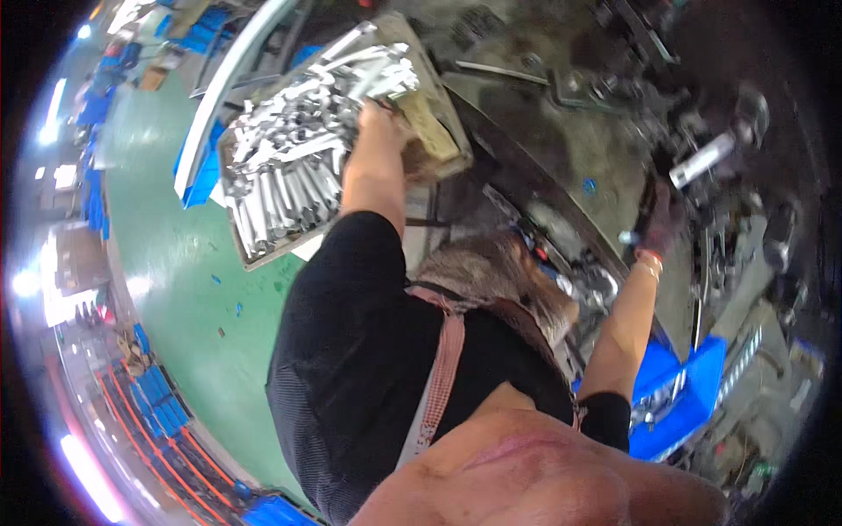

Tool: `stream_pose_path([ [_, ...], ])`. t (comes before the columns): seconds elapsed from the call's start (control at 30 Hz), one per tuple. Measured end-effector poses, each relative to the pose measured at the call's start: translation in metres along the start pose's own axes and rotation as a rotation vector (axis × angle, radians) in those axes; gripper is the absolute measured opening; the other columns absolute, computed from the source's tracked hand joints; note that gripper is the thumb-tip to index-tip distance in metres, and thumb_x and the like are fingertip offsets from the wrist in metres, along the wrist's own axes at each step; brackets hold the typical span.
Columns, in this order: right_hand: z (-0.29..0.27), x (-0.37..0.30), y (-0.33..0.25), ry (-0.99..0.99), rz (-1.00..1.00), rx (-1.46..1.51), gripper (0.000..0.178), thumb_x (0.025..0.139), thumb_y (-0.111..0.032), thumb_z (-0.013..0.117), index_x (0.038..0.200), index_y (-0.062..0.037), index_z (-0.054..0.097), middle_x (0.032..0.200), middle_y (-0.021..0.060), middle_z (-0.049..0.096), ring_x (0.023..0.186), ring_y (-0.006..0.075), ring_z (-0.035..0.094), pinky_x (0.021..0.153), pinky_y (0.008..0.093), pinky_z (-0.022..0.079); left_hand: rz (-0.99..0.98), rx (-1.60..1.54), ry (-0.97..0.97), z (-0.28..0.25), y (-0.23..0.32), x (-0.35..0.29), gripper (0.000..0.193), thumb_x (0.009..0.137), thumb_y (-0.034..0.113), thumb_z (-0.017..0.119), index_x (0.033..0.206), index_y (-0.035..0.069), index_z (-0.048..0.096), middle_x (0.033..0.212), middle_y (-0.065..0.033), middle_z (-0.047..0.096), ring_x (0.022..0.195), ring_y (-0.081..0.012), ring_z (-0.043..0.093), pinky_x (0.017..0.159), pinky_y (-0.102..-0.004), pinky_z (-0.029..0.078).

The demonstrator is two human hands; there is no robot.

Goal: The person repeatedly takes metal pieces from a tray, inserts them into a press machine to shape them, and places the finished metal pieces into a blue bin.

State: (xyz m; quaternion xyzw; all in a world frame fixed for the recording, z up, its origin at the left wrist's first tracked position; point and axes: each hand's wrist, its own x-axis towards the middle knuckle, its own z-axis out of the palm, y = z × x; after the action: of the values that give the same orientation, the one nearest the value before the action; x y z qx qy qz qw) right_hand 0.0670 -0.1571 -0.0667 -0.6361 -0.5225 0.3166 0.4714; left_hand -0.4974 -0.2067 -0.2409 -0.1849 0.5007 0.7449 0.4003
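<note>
My left hand (375, 121) reaches over a crate (443, 131) heaped with shiny metal tube-like parts (294, 131). It is at the pile's near right edge, and its fingers are mostly hidden, so what they hold does not show. My right hand (664, 221), dark and apparently gloved, is over the cluttered metal bench (583, 197). Its fingers are dim and smeared. Just beyond that hand is a bright metal cylinder (702, 160); whether the two touch cannot be made out.
A blue bin (688, 399) with small metal parts stands by my right forearm. Rods and machine parts (605, 92) cover the dark bench. Left of me stretches green floor (167, 219) with small blue scraps. Past it are blue bins on an orange-edged rack (162, 399).
</note>
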Motion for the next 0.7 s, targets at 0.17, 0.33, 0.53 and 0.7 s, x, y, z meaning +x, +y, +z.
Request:
stream_pose_path([
  [0.17, -0.02, 0.008, 0.033, 0.014, -0.052, -0.028, 0.024, 0.084, -0.022, 0.057, 0.094, -0.0006, 0.061, 0.071, -0.0001, 0.055, 0.063, 0.0083, 0.047, 0.056, 0.0232, 0.039, -0.071, -0.276, 0.09, 0.019, -0.003, -0.052, 0.027, 0.09, 0.032, 0.031, 0.097, 0.014, 0.05, 0.08, -0.0068, 0.052, 0.064, -0.018, 0.053, 0.046, -0.0292, 0.047],
  [0.33, -0.023, 0.013, 0.035, -0.034, -0.034, -0.121, 0.04, 0.08, -0.035, 0.059, 0.102, -0.0006, 0.059, 0.096, 0.0053, 0.059, 0.084, 0.0175, 0.051, 0.08, 0.0302, 0.039, -0.248, -0.096, -0.294, -0.006, 0.007, -0.143, 0.039, 0.093, 0.042, 0.023, 0.102, 0.014, 0.049, 0.084, -0.0053, 0.061, 0.063, -0.0144, 0.059, 0.042, -0.0261, 0.045],
  [0.53, -0.021, 0.034, 0.027, -0.29, -0.376, -0.084, 0.037, 0.084, -0.025, 0.055, 0.113, -0.0026, 0.052, 0.093, 0.0053, 0.058, 0.076, 0.0151, 0.052, 0.072, 0.027, 0.042, -0.295, -0.083, -0.439, 0.024, 0.02, -0.219, 0.042, 0.088, 0.045, 0.039, 0.099, 0.007, 0.051, 0.083, -0.0079, 0.06, 0.077, -0.0212, 0.061, 0.068, -0.0334, 0.052],
  [0.7, -0.017, 0.034, -0.001, -0.296, 0.334, 0.43, 0.039, 0.087, -0.022, 0.049, 0.119, -0.0003, 0.045, 0.102, 0.011, 0.056, 0.086, 0.0187, 0.054, 0.078, 0.0275, 0.043, -0.051, 0.733, -0.6, 0.103, -0.007, -0.314, 0.035, 0.091, 0.035, 0.042, 0.106, 0.006, 0.053, 0.092, -0.0052, 0.061, 0.072, -0.0148, 0.058, 0.066, -0.0277, 0.046],
])
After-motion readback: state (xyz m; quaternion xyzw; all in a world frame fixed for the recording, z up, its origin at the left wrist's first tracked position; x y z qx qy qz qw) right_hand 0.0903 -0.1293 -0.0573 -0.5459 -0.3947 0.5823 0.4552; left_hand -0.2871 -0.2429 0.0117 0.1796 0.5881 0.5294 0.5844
